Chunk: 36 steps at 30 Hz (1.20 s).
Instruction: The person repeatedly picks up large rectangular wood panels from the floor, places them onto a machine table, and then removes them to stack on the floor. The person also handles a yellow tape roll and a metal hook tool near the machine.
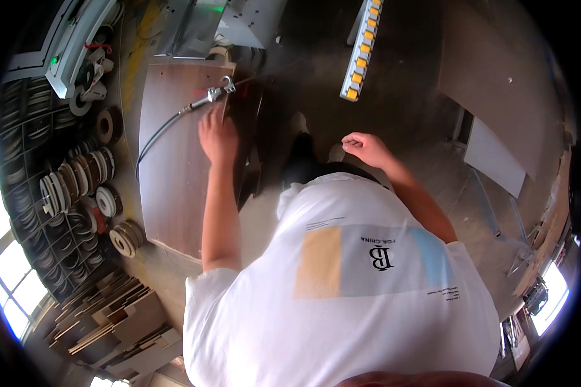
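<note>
My left hand (218,137) is over the right edge of a brown wood-grain panel (174,148), its fingers stretched forward and a little apart. Whether the fingertips touch the panel is hard to make out. Just beyond them lies a silver air blow gun (214,95) with a hooked end, joined to a dark hose (153,137) that curves across the panel. My right hand (368,149) hangs in the air to the right of my body, fingers curled in loosely, with nothing visible in them.
A machine (239,26) stands beyond the panel. Ahead runs a roller rail (361,58) with yellow rollers. Edge-band rolls (77,174) fill racks at left, and board offcuts (116,316) lean at lower left. On the right are a large brown board (503,84) and a white panel (494,157).
</note>
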Motion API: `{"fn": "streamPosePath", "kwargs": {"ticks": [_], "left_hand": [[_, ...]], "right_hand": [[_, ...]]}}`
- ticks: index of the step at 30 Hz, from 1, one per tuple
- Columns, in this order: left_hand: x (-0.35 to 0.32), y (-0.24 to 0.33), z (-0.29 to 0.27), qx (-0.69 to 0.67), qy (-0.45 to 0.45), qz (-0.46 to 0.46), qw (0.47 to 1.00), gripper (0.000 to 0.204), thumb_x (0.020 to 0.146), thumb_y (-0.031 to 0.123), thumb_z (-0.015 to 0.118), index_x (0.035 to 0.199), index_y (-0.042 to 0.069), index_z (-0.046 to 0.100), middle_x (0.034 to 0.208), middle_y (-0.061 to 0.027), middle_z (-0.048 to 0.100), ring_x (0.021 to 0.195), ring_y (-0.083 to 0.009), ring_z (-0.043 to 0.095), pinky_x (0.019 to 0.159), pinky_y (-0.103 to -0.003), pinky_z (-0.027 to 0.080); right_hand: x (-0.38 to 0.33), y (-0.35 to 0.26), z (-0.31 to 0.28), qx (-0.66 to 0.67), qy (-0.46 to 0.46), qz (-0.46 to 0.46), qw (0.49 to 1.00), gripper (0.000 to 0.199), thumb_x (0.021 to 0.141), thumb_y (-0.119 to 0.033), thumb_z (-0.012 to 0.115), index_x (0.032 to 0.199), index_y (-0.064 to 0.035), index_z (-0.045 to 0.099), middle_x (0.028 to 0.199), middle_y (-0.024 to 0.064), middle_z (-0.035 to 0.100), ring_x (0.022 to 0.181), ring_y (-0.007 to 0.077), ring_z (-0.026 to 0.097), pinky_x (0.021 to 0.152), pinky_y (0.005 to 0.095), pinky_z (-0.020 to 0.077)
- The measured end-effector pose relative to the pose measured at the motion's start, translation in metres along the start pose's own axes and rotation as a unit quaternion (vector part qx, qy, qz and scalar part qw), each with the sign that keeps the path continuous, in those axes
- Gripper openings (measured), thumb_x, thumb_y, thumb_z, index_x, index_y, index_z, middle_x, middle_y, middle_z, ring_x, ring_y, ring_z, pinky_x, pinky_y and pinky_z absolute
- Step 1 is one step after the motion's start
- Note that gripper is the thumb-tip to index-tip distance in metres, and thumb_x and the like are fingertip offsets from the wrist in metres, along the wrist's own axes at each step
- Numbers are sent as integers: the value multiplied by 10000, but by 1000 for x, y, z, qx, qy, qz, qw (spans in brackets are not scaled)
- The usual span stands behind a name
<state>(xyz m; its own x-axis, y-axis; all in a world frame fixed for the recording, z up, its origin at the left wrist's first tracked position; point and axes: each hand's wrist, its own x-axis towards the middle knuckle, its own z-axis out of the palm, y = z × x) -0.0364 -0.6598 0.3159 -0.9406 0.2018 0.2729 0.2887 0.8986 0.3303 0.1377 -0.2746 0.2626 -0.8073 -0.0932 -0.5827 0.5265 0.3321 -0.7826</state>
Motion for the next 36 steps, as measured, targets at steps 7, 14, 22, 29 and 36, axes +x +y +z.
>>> {"fn": "streamPosePath", "kwargs": {"ticks": [7,14,22,29,36], "left_hand": [[-214,34,78,-126,-405,-64,903,376,922,238,695,1280,126,670,1209,-132,695,1153,-335,652,979,-404,527],[-304,-151,203,-246,-373,-415,793,164,946,154,641,1096,99,678,932,-105,714,824,-194,663,718,-337,520],[-179,-292,305,-90,-192,-456,864,255,957,309,613,1149,143,583,987,-146,657,844,-317,611,776,-422,490],[-140,-300,358,86,-216,-422,876,343,929,190,628,1248,78,686,1268,-196,686,1187,-365,652,1035,-441,508],[-190,-99,267,-337,-176,-370,848,240,964,194,697,1133,43,619,1013,-55,705,959,-156,655,894,-307,501]], "right_hand": [[-91,144,42,-141,-76,209,965,665,930,-529,652,1417,-82,584,1399,171,622,1292,347,584,1075,413,461],[-144,199,50,-9,-113,276,954,700,949,-517,646,1473,-68,530,1522,197,507,1402,323,489,1139,393,399],[-143,192,114,-124,-86,297,943,709,916,-496,687,1463,-81,508,1505,187,498,1378,355,495,1135,425,414],[-157,201,127,-93,-31,305,947,654,914,-490,694,1410,-86,557,1475,181,528,1368,346,502,1122,427,426],[-112,154,123,-33,-4,244,969,476,939,-381,716,1290,-64,658,1226,154,699,1143,266,675,991,361,516]]}}
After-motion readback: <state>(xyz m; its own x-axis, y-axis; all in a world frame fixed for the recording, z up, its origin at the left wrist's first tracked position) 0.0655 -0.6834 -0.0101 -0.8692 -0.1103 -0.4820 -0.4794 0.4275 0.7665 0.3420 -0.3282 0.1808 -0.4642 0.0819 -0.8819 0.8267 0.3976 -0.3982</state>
